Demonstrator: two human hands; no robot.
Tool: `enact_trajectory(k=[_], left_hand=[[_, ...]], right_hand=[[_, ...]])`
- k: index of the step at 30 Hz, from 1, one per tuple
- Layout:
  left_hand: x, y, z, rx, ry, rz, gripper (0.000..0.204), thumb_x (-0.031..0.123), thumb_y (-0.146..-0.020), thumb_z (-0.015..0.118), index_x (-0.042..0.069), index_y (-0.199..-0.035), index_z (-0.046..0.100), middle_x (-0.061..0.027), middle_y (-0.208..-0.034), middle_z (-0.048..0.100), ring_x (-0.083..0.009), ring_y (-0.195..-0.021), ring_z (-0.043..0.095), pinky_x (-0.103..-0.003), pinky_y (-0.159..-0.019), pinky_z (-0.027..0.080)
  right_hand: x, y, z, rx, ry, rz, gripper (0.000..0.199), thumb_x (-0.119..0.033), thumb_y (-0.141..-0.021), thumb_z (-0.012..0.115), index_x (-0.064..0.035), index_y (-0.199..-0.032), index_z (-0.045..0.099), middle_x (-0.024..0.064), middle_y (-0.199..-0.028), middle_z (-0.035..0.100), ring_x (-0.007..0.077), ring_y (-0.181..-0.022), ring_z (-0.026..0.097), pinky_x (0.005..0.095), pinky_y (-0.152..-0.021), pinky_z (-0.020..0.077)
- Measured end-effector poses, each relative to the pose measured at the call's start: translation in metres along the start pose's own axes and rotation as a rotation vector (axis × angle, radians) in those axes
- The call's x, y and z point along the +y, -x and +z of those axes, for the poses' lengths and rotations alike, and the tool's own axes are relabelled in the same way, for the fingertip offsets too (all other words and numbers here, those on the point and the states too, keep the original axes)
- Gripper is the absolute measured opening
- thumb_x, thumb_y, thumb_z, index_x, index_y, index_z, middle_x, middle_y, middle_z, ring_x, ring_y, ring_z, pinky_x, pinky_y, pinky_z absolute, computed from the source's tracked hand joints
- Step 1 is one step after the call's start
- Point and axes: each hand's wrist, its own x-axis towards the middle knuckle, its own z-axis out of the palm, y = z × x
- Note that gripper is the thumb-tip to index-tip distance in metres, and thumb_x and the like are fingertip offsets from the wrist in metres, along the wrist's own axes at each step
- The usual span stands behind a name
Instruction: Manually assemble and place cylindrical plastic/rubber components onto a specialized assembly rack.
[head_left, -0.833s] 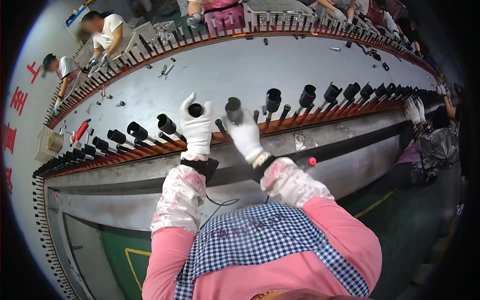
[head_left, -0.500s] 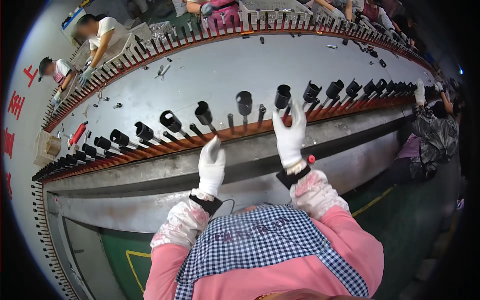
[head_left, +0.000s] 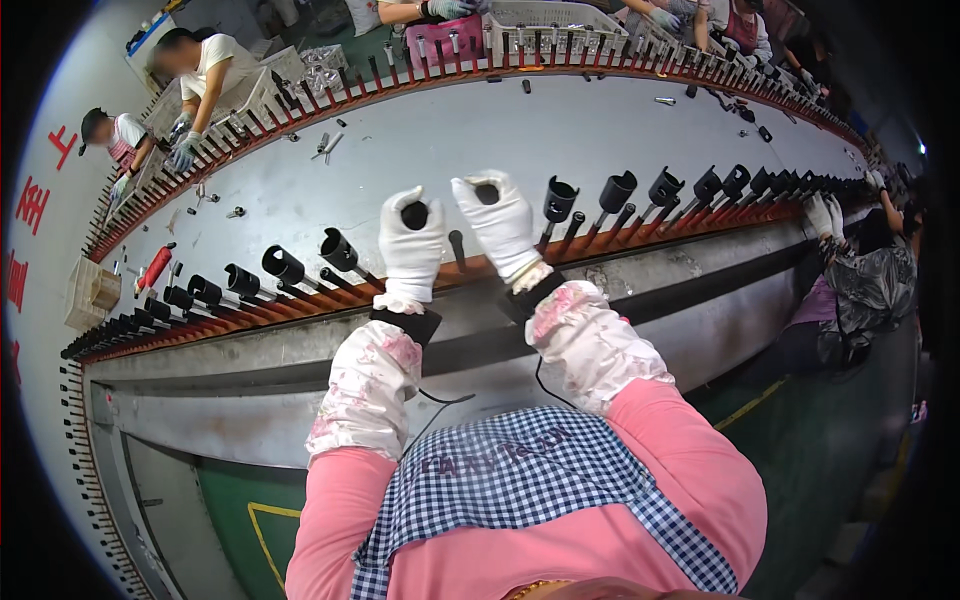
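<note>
In white gloves, both my hands are at the near row of upright pegs, each curled round a black tube. My left hand (head_left: 412,250) has its fingers and thumb wrapped about one black tube (head_left: 414,216), whose open top shows between them. To its right, my right hand (head_left: 500,228) grips a second black tube (head_left: 487,194) the same way. Whether either tube still sits on its peg is hidden by the gloves. Between the hands stands a thin dark peg (head_left: 457,250). More notched black tubes flank them, one at the left (head_left: 339,249) and one at the right (head_left: 561,200).
A grey table (head_left: 380,160) lies beyond the row, with small metal parts (head_left: 326,147) and a red tool (head_left: 156,266). A second peg row curves along its far side. Several co-workers are there, near white crates (head_left: 555,14). A metal ledge (head_left: 480,320) runs before me.
Both hands have moved forward, the right one also leftward, and closed round the two tubes. The near row of tubes has shifted slightly left.
</note>
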Motion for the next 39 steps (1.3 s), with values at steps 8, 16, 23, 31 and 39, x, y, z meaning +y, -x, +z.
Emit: enact_trajectory(k=[8,16,23,31,39], left_hand=[[0.014,0.018,0.003,0.086,0.068,-0.238,0.041,0.011,-0.09,0.086,0.004,-0.125,0.065,-0.0019,-0.102,0.067,-0.012,-0.086,0.062,-0.028,-0.083,0.053],[0.025,0.162,-0.001,-0.146,0.169,-0.547,0.055,-0.002,-0.099,0.067,-0.004,-0.152,0.051,-0.0179,-0.147,0.06,-0.0289,-0.137,0.059,-0.041,-0.118,0.046],[0.147,0.058,0.132,-0.143,0.423,-0.314,0.071,-0.001,-0.096,0.076,-0.006,-0.157,0.041,-0.021,-0.152,0.053,-0.0243,-0.137,0.057,-0.037,-0.117,0.045],[0.079,0.117,0.148,-0.167,-0.005,-0.479,0.052,0.004,-0.095,0.074,-0.001,-0.144,0.056,-0.0131,-0.124,0.07,-0.0231,-0.112,0.068,-0.036,-0.099,0.054],[0.178,0.138,0.211,-0.341,-0.055,-0.127,0.05,0.0,-0.098,0.072,-0.004,-0.145,0.058,-0.0163,-0.142,0.064,-0.0252,-0.133,0.063,-0.035,-0.114,0.049]], right_hand=[[0.005,0.046,-0.052,-0.245,-0.031,0.262,0.051,-0.021,-0.096,0.082,-0.0026,-0.14,0.063,0.0108,-0.113,0.077,0.0167,-0.103,0.073,0.0299,-0.094,0.0565],[0.054,0.038,-0.188,0.109,0.114,0.099,0.068,-0.019,-0.093,0.084,0.0041,-0.149,0.054,0.021,-0.145,0.063,0.0268,-0.138,0.06,0.0376,-0.117,0.0471],[-0.002,-0.077,-0.17,0.038,-0.106,0.23,0.071,-0.02,-0.09,0.087,-0.002,-0.15,0.054,0.0085,-0.112,0.076,0.0214,-0.104,0.072,0.0342,-0.094,0.0567],[0.088,0.016,-0.279,-0.111,0.03,0.356,0.044,-0.006,-0.097,0.078,0.0017,-0.137,0.063,0.0125,-0.13,0.072,0.0196,-0.124,0.068,0.0351,-0.11,0.0516],[0.017,-0.14,-0.339,0.383,0.086,0.052,0.058,-0.011,-0.093,0.084,0.0039,-0.142,0.058,0.0067,-0.118,0.069,0.0134,-0.104,0.066,0.0305,-0.094,0.0549]])
